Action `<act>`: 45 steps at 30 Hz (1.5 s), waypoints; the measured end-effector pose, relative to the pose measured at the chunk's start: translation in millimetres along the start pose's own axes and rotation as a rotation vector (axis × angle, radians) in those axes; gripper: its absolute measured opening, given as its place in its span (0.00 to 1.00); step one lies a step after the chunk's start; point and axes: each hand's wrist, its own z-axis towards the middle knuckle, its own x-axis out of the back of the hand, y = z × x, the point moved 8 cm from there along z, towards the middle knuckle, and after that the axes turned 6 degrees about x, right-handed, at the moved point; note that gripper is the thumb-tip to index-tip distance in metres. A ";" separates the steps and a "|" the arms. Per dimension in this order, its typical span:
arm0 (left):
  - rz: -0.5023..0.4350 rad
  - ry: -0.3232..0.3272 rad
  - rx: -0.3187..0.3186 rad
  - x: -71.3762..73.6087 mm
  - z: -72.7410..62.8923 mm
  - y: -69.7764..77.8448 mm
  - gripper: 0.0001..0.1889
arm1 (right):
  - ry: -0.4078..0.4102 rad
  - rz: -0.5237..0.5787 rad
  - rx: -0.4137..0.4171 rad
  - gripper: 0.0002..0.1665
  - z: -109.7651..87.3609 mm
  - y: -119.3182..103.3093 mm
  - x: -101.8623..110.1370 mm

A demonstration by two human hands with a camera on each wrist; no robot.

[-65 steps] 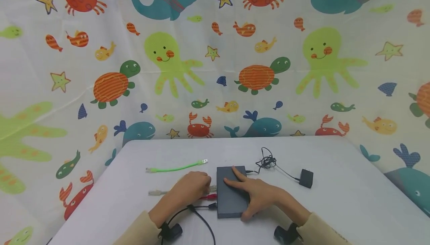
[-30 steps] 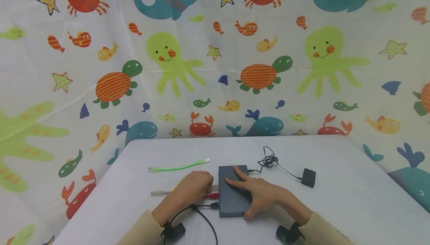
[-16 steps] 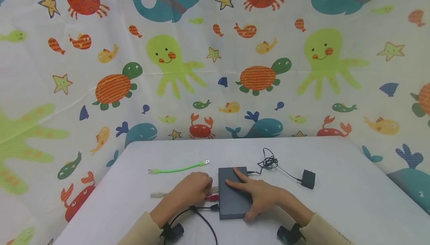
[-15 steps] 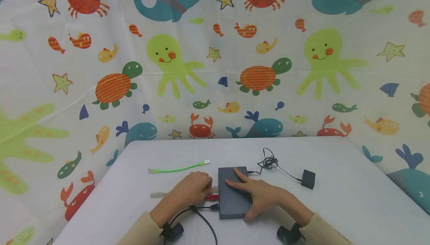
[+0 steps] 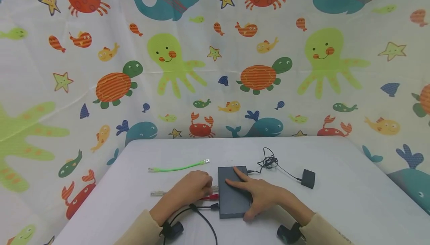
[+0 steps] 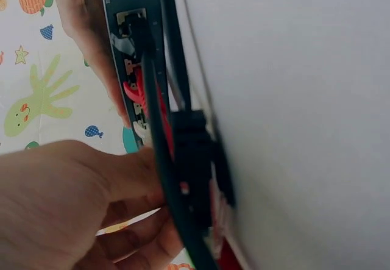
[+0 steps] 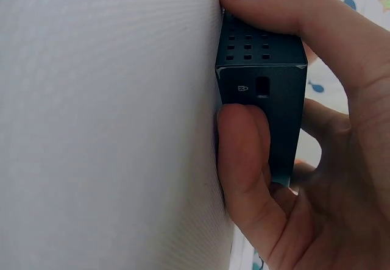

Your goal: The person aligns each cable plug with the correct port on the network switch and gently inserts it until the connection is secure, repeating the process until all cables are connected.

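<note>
A dark grey network switch (image 5: 231,196) lies on the white table. My right hand (image 5: 260,196) holds it, with spread fingers over its top; in the right wrist view the thumb and fingers bend round its vented side and end. At the switch's port side, my left hand (image 5: 193,185) pinches a light grey network cable (image 5: 157,193) close to its plug, the fingers hiding part of it. Just nearer to me, a red network cable (image 5: 213,197) and a black network cable (image 5: 214,207) sit in ports. The left wrist view shows the red plug (image 6: 135,93) beside the left fingertips.
A green network cable (image 5: 179,168) lies behind the left hand. On the right, a black power adapter (image 5: 308,178) connects through a coiled thin cord (image 5: 268,161) to the switch. A printed sea-animal curtain (image 5: 215,58) hangs behind the table.
Both hands stay in place at the switch. The left fingers have shifted slightly, and a little more of the red cable shows beneath them than half a second ago.
</note>
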 end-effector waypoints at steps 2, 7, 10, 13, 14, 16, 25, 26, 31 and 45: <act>0.006 -0.003 0.002 -0.8 -0.2 -1.0 0.03 | 0.004 -0.004 0.003 0.62 0.4 0.7 -0.5; 0.018 -0.010 -0.003 -1.8 -0.7 -2.2 0.04 | 0.009 -0.015 0.002 0.62 0.9 2.4 -1.5; 0.019 -0.014 -0.005 -1.3 -0.7 -2.1 0.05 | 0.009 -0.012 -0.003 0.62 0.4 3.2 -1.5; 0.025 -0.018 -0.007 -1.4 -0.8 -1.9 0.05 | 0.009 -0.006 -0.006 0.62 -0.4 3.7 -1.6; 0.026 -0.020 -0.008 -1.6 -0.9 -1.9 0.05 | 0.008 -0.004 -0.006 0.62 -0.7 4.0 -1.7; 0.032 -0.020 -0.010 -2.1 -1.1 -2.0 0.05 | 0.007 -0.004 -0.004 0.62 -0.8 3.9 -2.1; 0.075 0.003 -0.015 -2.4 -2.0 -1.3 0.05 | 0.008 0.005 0.003 0.61 -0.5 2.8 -2.7; 0.078 0.003 -0.012 -2.5 -1.9 -1.4 0.06 | 0.007 0.002 0.004 0.61 -0.2 2.4 -2.7; 0.081 0.006 0.002 -2.1 -2.2 -0.8 0.06 | 0.007 -0.009 0.006 0.61 0.0 -0.4 -1.8; 0.060 -0.004 0.015 -1.2 -1.3 -3.4 0.07 | 0.006 -0.009 -0.002 0.61 -0.2 -2.0 -0.3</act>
